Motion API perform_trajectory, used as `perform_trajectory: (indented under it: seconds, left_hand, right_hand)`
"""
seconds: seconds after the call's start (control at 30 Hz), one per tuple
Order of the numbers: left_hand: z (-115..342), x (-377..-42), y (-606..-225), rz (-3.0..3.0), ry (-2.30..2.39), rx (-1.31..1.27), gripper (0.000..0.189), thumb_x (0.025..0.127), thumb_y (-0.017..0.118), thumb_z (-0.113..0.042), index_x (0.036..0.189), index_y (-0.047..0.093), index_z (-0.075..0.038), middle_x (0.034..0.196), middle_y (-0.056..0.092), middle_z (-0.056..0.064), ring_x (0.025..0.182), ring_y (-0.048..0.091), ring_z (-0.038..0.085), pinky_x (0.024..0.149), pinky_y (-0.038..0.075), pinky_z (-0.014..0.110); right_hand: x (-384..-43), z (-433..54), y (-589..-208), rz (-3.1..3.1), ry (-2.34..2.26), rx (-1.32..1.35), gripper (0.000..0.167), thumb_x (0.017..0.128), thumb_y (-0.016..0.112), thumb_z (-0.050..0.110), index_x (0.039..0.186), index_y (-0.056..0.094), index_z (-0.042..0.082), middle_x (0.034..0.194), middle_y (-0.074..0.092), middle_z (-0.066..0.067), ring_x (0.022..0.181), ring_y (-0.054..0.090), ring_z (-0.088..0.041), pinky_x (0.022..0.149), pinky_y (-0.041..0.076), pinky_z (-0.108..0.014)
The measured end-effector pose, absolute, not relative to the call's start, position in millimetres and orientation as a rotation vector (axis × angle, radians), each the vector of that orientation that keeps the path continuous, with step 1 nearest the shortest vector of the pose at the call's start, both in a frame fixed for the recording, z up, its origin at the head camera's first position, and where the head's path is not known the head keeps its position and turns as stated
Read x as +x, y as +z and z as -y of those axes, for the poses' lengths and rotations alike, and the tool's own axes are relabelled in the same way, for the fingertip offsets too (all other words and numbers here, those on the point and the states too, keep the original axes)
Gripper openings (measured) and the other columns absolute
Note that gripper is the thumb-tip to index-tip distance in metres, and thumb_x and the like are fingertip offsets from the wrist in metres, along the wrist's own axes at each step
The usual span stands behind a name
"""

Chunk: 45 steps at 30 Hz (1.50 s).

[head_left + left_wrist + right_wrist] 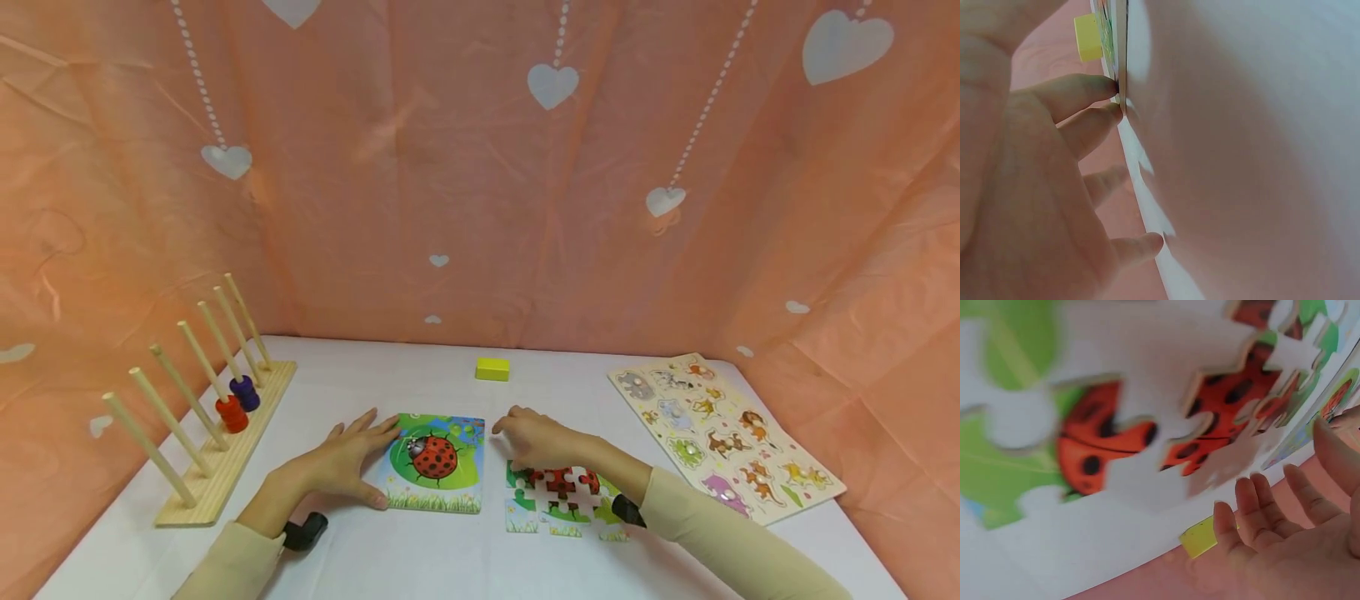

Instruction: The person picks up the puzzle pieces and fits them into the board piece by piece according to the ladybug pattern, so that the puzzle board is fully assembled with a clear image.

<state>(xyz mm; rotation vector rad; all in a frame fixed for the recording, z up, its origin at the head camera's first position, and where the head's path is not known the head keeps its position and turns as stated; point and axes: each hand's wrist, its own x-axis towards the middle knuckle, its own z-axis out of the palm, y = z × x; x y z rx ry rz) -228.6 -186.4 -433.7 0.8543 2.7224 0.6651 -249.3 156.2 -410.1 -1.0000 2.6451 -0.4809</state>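
Observation:
A square ladybug picture board (467, 467) lies flat in the middle of the table. At its left edge is my left hand (348, 457), fingers spread, with fingertips by the upper corner and the thumb by the lower one. The left wrist view shows two fingertips of that hand (1041, 162) touching the board's edge (1122, 56). Right of the board lie several ladybug jigsaw pieces (558, 482), spread with gaps between them. My right hand (543, 440) is over their far side; in the right wrist view this hand (1297, 540) has loosely bent fingers and holds nothing.
A yellow block (492, 369) stands toward the back. On the left is a wooden peg rack (225, 475) with red rings (232, 414) and purple rings (244, 393). An animal puzzle board (693, 402) lies at the right. Behind the table hangs a pink curtain (480, 208).

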Motion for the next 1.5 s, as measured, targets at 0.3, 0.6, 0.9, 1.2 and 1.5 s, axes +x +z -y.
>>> perform_trajectory:
  seconds: [0.3, 0.6, 0.9, 1.2, 1.5]
  left_hand:
    - [187.6, -229.2, -434.8, -2.721, 0.683, 0.866, 0.107, 0.065, 0.09, -0.047, 0.148, 0.044, 0.001, 0.158, 0.033, 0.021, 0.145, 0.013, 0.053, 0.101, 0.009, 0.083]
    - [186.5, -229.1, -433.9, -2.715, 0.676, 0.873, 0.105, 0.065, 0.089, -0.049, 0.147, 0.046, 0.0, 0.158, 0.032, 0.021, 0.145, 0.011, 0.054, 0.102, 0.008, 0.082]
    - [186.0, -227.8, -432.9, -2.72, 0.665, 0.878, 0.104, 0.065, 0.09, -0.048, 0.146, 0.046, 0.001, 0.158, 0.032, 0.022, 0.145, 0.012, 0.054, 0.101, 0.009, 0.083]
    - [186.1, -226.8, -433.6, -2.722, 0.658, 0.87, 0.104, 0.064, 0.09, -0.047, 0.146, 0.047, 0.0, 0.158, 0.032, 0.021, 0.146, 0.013, 0.053, 0.102, 0.009, 0.082]
    - [186.6, -227.9, -434.9, -2.724, 0.656, 0.878, 0.104, 0.064, 0.09, -0.048, 0.146, 0.047, 0.0, 0.158, 0.032, 0.021, 0.145, 0.012, 0.053, 0.101, 0.009, 0.083]
  right_hand:
    - [-235.1, -168.7, -412.7, -2.638, -0.58, -0.895, 0.044, 0.079, 0.081, 0.001, 0.119, 0.062, 0.005, 0.085, 0.052, 0.001, 0.08, 0.045, -0.016, 0.072, 0.039, -0.033]
    - [-231.3, -168.4, -413.8, -2.683, -0.535, -0.881, 0.04, 0.079, 0.082, 0.004, 0.115, 0.065, 0.007, 0.084, 0.053, 0.002, 0.079, 0.045, -0.015, 0.075, 0.039, -0.035]
    - [-229.9, -170.3, -413.0, -2.667, -0.576, -0.88, 0.044, 0.077, 0.083, 0.001, 0.116, 0.064, 0.007, 0.082, 0.052, 0.001, 0.078, 0.044, -0.015, 0.074, 0.037, -0.034]
    - [-230.0, -170.5, -414.8, -2.649, -0.591, -0.873, 0.042, 0.078, 0.082, -0.001, 0.114, 0.062, 0.008, 0.087, 0.051, 0.001, 0.079, 0.045, -0.016, 0.073, 0.04, -0.035]
    - [-233.3, -173.4, -415.7, -2.641, -0.592, -0.869, 0.035, 0.078, 0.083, 0.002, 0.108, 0.067, 0.009, 0.088, 0.049, 0.001, 0.078, 0.045, -0.016, 0.071, 0.041, -0.032]
